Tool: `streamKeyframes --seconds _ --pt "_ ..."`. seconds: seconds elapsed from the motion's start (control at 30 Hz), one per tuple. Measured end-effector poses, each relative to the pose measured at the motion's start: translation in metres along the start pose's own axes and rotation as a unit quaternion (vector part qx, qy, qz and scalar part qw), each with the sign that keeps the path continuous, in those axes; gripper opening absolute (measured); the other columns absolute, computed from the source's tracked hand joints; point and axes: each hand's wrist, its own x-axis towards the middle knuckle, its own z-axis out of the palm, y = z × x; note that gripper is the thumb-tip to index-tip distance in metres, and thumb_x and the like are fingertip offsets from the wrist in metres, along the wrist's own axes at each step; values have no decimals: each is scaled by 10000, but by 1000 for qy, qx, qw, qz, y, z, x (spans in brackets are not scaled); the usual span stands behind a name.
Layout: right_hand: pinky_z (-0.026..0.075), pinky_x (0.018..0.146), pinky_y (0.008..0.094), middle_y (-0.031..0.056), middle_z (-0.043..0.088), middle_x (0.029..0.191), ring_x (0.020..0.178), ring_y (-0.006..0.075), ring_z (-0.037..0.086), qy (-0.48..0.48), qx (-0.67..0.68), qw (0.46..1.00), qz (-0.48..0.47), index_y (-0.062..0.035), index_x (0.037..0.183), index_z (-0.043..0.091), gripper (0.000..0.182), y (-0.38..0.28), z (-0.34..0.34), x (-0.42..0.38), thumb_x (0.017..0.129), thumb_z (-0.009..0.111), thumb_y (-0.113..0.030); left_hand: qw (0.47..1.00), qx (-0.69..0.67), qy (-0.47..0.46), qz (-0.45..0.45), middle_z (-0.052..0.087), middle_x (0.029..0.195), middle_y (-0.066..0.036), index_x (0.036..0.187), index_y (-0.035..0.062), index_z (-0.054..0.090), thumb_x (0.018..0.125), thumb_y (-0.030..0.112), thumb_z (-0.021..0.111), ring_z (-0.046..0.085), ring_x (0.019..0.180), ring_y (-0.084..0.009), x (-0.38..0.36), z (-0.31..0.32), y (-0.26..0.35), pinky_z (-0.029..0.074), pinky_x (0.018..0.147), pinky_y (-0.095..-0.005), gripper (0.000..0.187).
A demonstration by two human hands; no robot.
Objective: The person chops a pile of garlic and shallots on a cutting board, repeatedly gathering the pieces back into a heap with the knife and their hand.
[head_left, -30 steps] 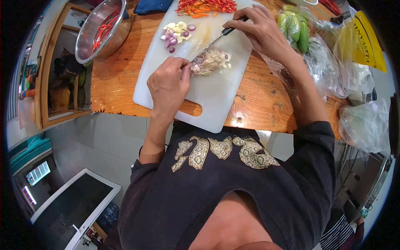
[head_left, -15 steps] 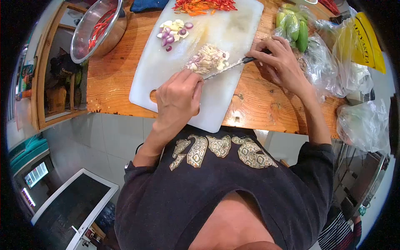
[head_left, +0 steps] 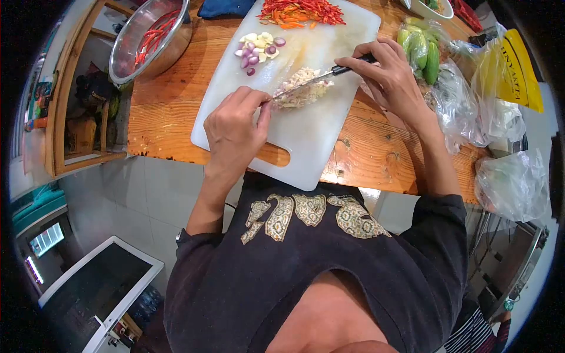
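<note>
A knife point(head_left: 306, 84) lies across a pile of chopped shallot and garlic point(head_left: 309, 94) on the white cutting board point(head_left: 300, 150). My right hand point(head_left: 385, 76) is closed on its black handle. The fingertips of my left hand point(head_left: 238, 120) pinch the tip end of the blade at the pile's left side. Whole shallots and garlic cloves point(head_left: 257, 49) sit farther up the board. Sliced red and orange chillies point(head_left: 301, 12) are heaped at its far edge.
A metal bowl point(head_left: 152, 41) with red chillies stands at the back left of the wooden table point(head_left: 165, 117), near a blue cloth point(head_left: 226, 8). Bagged green vegetables point(head_left: 419, 50), plastic bags point(head_left: 509, 182) and a yellow bag point(head_left: 517, 70) lie on the right. A white bowl point(head_left: 432, 9) is behind.
The knife has moved from the near edge of the chopped pile up onto it, both hands moving with it. My left hand has shifted left, and the board's handle slot now shows.
</note>
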Motion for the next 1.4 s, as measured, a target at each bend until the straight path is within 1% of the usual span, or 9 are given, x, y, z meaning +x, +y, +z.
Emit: streamKeyframes --seconds 0.23,0.37,0.47,0.67,0.77,0.87,1.07,1.27,1.4 --pt "473 870 421 42 613 994 924 244 614 24 -55 990 124 -192 1238 730 488 -73 -23 -9 773 710 -46 998 -13 -28 53 720 943 -80 957 79 724 867 88 756 714 858 -290 24 -6 -28 542 723 -373 96" --pt "448 915 419 33 613 993 902 219 614 46 -88 990 98 -202 1240 731 481 -81 -1 -8 781 696 -64 992 -2 -66 106 680 897 -53 913 92 701 861 99 744 687 822 -290 34 2 -54 532 701 -398 68" --pt "434 937 430 34 613 1011 921 219 608 49 -97 989 99 -213 1242 731 497 -79 7 -10 769 708 -62 991 -31 -77 104 674 889 -55 910 90 694 855 96 743 684 827 -289 28 -5 -56 536 703 -401 74" --pt "412 921 435 55 610 1046 974 237 592 14 -18 988 151 -227 1281 716 611 -69 28 -26 705 730 -24 991 -10 -85 107 654 873 -51 912 86 688 848 85 741 674 848 -273 23 2 -56 536 699 -401 83" --pt "405 918 428 69 603 1046 992 250 586 19 -33 990 138 -232 1301 709 655 -67 27 -23 684 733 -15 989 14 -81 122 632 857 -65 887 75 674 840 65 733 663 852 -275 24 6 -55 530 699 -407 76" --pt "402 916 427 73 600 1045 992 258 582 -14 -44 990 134 -229 1316 703 674 -73 10 -13 680 730 -7 988 7 -76 137 610 850 -84 875 58 651 828 36 716 651 858 -284 25 8 -58 526 708 -415 83" --pt "392 911 431 76 602 1045 987 269 573 14 3 988 151 -226 1324 697 673 -69 25 -20 694 711 10 987 -17 -81 138 584 843 -106 877 38 626 820 1 688 638 859 -307 21 10 -59 520 716 -430 92" --pt "387 884 422 75 599 1061 988 275 565 24 -35 988 147 -232 1320 702 630 -78 22 -17 726 719 -22 988 -32 -84 126 576 838 -115 859 24 612 825 -4 679 629 862 -316 22 10 -61 517 719 -436 80" --pt "376 896 415 70 598 1067 972 270 556 23 -17 983 181 -239 1325 700 637 -82 37 -30 726 713 -22 987 -37 -85 131 578 841 -121 857 17 611 834 -11 672 624 871 -319 22 5 -59 511 726 -438 71"
